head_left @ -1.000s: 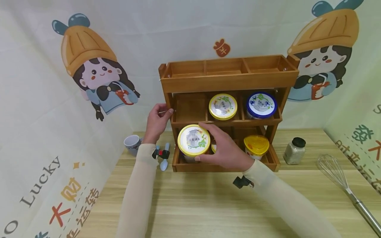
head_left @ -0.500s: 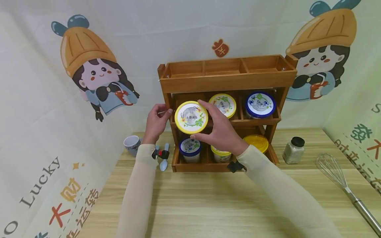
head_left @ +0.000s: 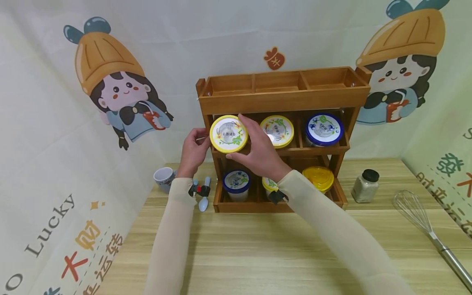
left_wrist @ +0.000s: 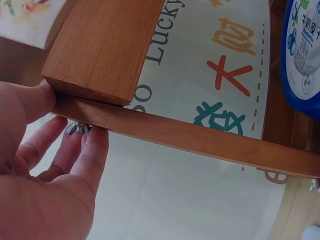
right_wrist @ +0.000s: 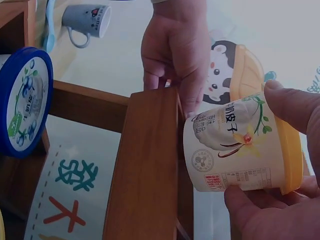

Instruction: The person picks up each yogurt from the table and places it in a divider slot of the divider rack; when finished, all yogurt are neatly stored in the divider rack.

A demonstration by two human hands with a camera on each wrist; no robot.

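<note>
My right hand (head_left: 259,151) grips a white tub with a yellow lid (head_left: 228,134), held at the left compartment of the middle tier of a wooden rack (head_left: 284,98). In the right wrist view the tub (right_wrist: 230,150) lies tilted beside the shelf's front board (right_wrist: 142,165), thumb and fingers on opposite sides. My left hand (head_left: 194,152) pinches the rack's left upright. The left wrist view has the thumb of that hand (left_wrist: 55,170) against the wood and its fingers behind, around a wing nut (left_wrist: 78,128). Another yellow-lidded tub (head_left: 282,133) and a blue-lidded tub (head_left: 324,129) share the middle tier.
On the bottom tier stand a blue-lidded tub (head_left: 236,184), a partly hidden yellow-lidded tub (head_left: 269,184) and a yellow-topped container (head_left: 318,178). A mug (head_left: 163,177) and spoon (head_left: 203,203) lie left; a black-capped jar (head_left: 365,186) and whisk (head_left: 424,221) lie right.
My right hand has raised the yellow-lidded tub from in front of the bottom tier to the middle tier's left compartment. The left hand stays on the upright.
</note>
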